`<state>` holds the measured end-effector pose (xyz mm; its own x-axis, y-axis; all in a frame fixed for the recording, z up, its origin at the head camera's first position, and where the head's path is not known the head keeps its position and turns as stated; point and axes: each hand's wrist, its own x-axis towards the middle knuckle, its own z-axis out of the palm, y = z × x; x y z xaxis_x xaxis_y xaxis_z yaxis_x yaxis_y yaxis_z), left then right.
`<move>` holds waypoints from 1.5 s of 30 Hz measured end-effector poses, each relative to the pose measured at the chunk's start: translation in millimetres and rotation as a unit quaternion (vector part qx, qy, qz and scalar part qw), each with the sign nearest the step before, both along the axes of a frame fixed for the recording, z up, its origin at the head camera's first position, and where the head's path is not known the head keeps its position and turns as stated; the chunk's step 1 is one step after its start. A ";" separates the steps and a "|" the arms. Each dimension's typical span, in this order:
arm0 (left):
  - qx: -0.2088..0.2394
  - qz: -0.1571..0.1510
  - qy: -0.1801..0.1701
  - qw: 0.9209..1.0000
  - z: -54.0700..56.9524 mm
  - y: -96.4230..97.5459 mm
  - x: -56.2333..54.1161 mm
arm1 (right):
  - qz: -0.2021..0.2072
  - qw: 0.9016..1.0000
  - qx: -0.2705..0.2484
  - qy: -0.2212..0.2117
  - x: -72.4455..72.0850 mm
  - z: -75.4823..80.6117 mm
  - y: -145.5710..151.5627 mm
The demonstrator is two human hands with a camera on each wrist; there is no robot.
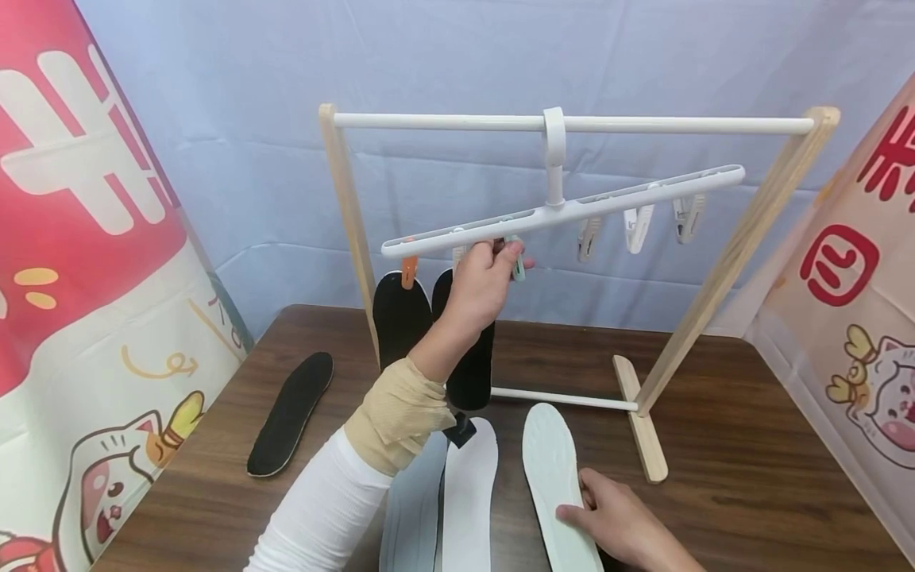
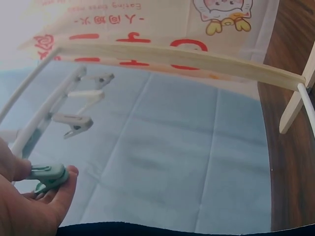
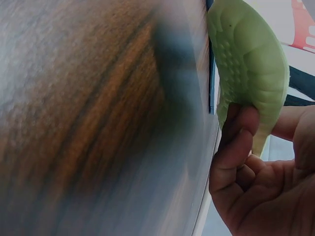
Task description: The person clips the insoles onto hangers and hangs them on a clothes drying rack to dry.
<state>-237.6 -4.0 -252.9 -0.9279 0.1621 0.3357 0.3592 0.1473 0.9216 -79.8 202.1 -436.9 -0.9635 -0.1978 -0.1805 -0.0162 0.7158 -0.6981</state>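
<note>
My left hand [image 1: 480, 290] pinches a mint-green clip [image 1: 518, 268] under the tilted white hanger [image 1: 572, 210]. In the left wrist view, thumb and fingers are on the clip's handles. Lower right, my right hand [image 1: 622, 516] holds a pale green insole [image 1: 554, 469] between thumb and fingers, raised off the table at its far end. Its textured underside [image 3: 256, 59] faces the right wrist camera. A black insole [image 1: 399, 318] hangs from an orange clip [image 1: 409, 272]. Another black insole [image 1: 473, 377] hangs beside it, partly behind my left hand; a white clip [image 1: 459, 254] is above it.
Several white clips [image 1: 638, 229] hang on the hanger's right half. A wooden-sided rack [image 1: 743, 262] carries the hanger on its top bar [image 1: 679, 125]. On the brown table [image 1: 758, 445] lie a black insole [image 1: 289, 413], a grey-blue insole [image 1: 415, 508] and a white insole [image 1: 472, 500].
</note>
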 end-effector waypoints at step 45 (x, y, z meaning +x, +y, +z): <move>0.028 0.069 0.012 0.997 3.7 -3.2 6.3 | -0.026 1.000 0.015 -0.003 -0.2 4.5 3.4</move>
